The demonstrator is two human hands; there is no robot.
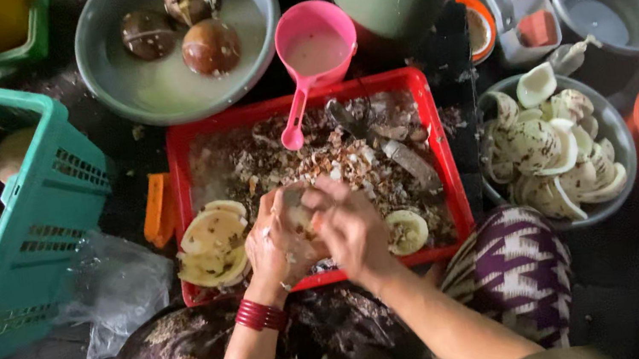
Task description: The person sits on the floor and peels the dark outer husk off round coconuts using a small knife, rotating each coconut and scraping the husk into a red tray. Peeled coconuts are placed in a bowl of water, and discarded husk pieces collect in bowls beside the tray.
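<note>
- teal crate [39, 209] far left, whole coconuts inside
- left hand [275, 247] clamped on coconut piece [296, 208] over red tray [440, 150]
- right hand [352, 221] closed on same piece; any tool hidden
- metal bowl [621, 146] right, peeled pieces

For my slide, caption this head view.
Both hands, left hand and right hand, work a coconut piece over a red tray.

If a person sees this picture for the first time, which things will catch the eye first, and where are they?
At the centre, the left hand and the right hand meet on a pale piece of coconut flesh, above the red rectangular plastic tray full of brown shavings. A pink plastic scoop rests on the tray's far edge. At the right stands a grey metal bowl of white coconut pieces.
</note>
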